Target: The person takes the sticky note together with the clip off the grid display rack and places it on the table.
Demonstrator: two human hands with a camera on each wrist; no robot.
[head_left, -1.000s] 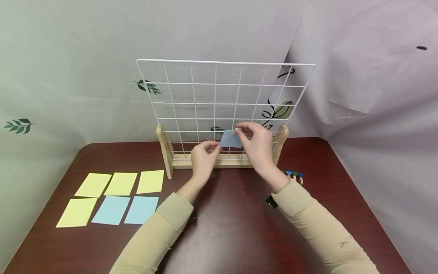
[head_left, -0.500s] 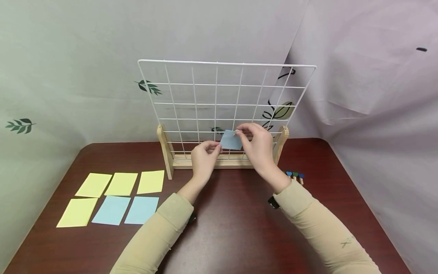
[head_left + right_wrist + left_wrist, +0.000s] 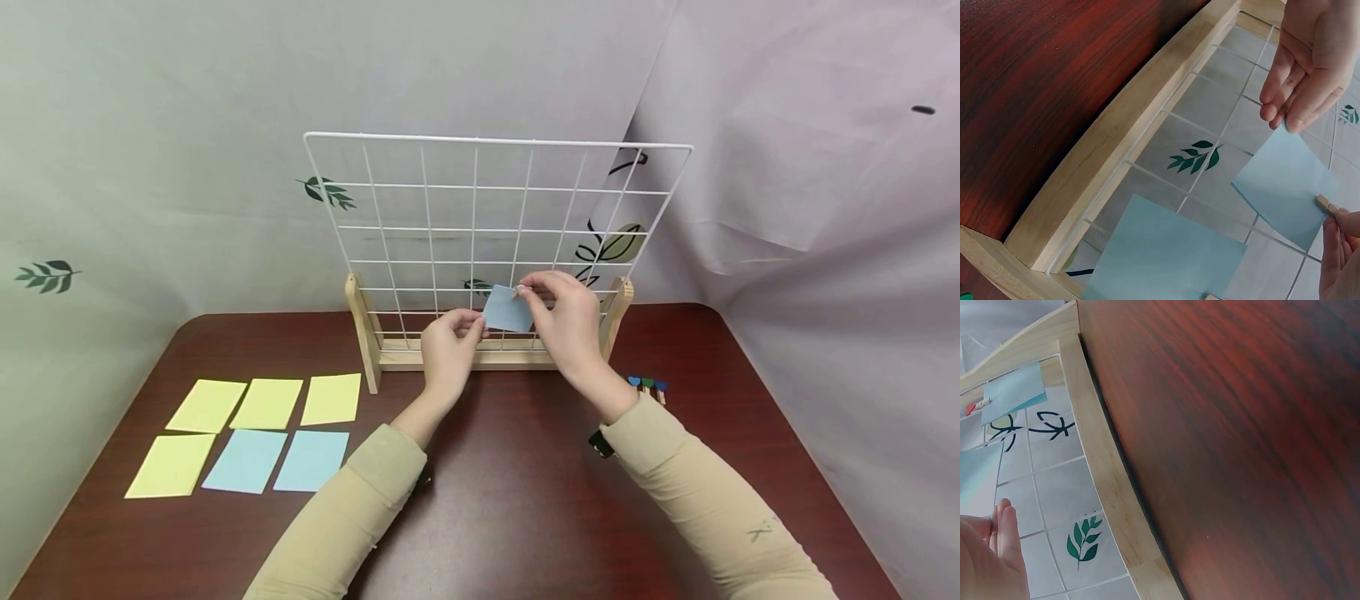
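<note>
My left hand (image 3: pixel 447 350) pinches one corner of a blue sticky note (image 3: pixel 506 310) between thumb and fingers. My right hand (image 3: pixel 566 321) pinches a small wooden clothespin (image 3: pixel 1325 204) at the top edge of that note. The note lies against the lower part of a white wire grid (image 3: pixel 475 139). Further right on the grid hangs a second blue note (image 3: pixel 1160 250), held by a clothespin with a red head (image 3: pixel 970 409). In the head view my right hand hides this second note.
Several yellow notes (image 3: pixel 206 406) and two blue notes (image 3: pixel 311 461) lie on the left of the dark red table (image 3: pixel 517 500). At the right are several clothespins with heart heads (image 3: pixel 647 384). A wooden stand (image 3: pixel 363 333) holds the grid; patterned cloth (image 3: pixel 187 167) hangs behind.
The blue note's lower edge has swung down a little, showing more of its face. Both hands keep nearly the same place and hold.
</note>
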